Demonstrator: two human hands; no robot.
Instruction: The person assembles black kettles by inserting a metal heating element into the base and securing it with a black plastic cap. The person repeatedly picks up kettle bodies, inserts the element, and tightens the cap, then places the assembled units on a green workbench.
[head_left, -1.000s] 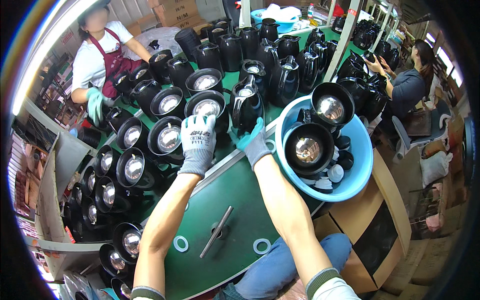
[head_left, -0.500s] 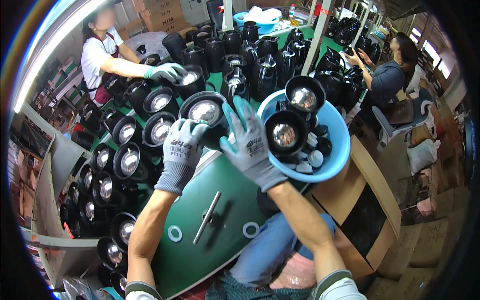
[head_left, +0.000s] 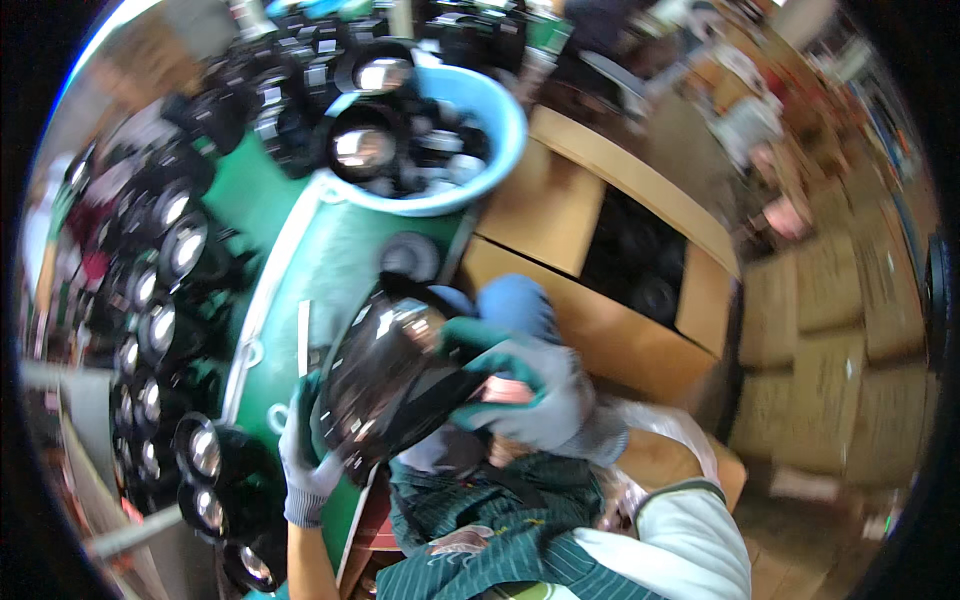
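Observation:
A glossy black jug (head_left: 385,375), smeared by motion, is tilted on its side in front of my body, over the edge of the green table. My left hand (head_left: 305,455), in a grey glove with a green palm, cups the jug at its lower left. From the right my right hand (head_left: 545,385), gloved alike, is curled against the jug's other side; whether its fingers grip a handle or the wall is blurred. Beyond the jug, a round dark ring-shaped part (head_left: 408,257) lies on the table.
A light-blue basin (head_left: 505,135) holds black jugs with shiny metal insides and small white and black parts. Rows of similar jugs (head_left: 165,325) line the left. An open carton (head_left: 535,205) with dark items stands right of the table; stacked cartons (head_left: 825,400) are farther right.
My view has swung down and right. Both hands have come back from the far side of the table to near my body, now with a black jug tilted between them.

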